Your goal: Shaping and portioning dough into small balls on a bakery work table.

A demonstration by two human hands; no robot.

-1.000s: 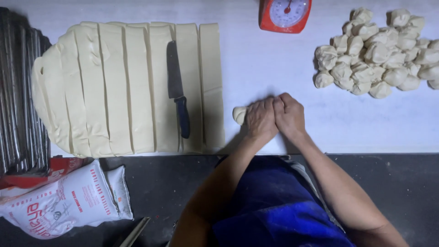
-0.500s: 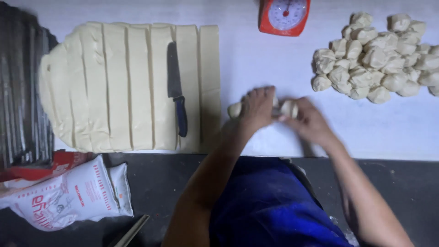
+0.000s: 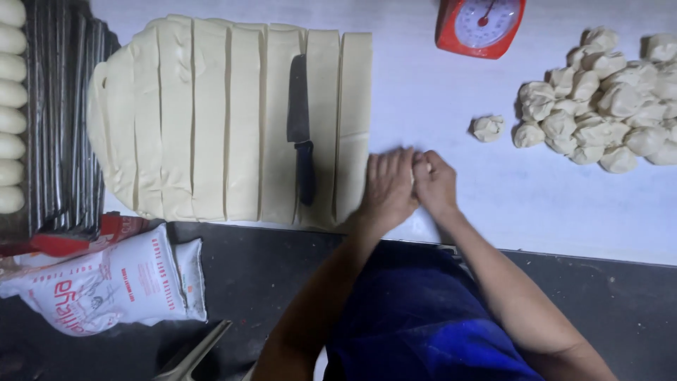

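white work table, pale and smooth, ending at a dark front edge toward the person. directly on it: a rolled dough sheet cut into long parallel strips at left, with a dark-handled knife lying along the strips on top of it; a red kitchen scale at the far edge; a heap of dough balls at right, with one lone dough ball just beside the heap. at far left, a dark ribbed tray carrying a column of shaped dough pieces; both hands resting together on the surface next to the last strip.
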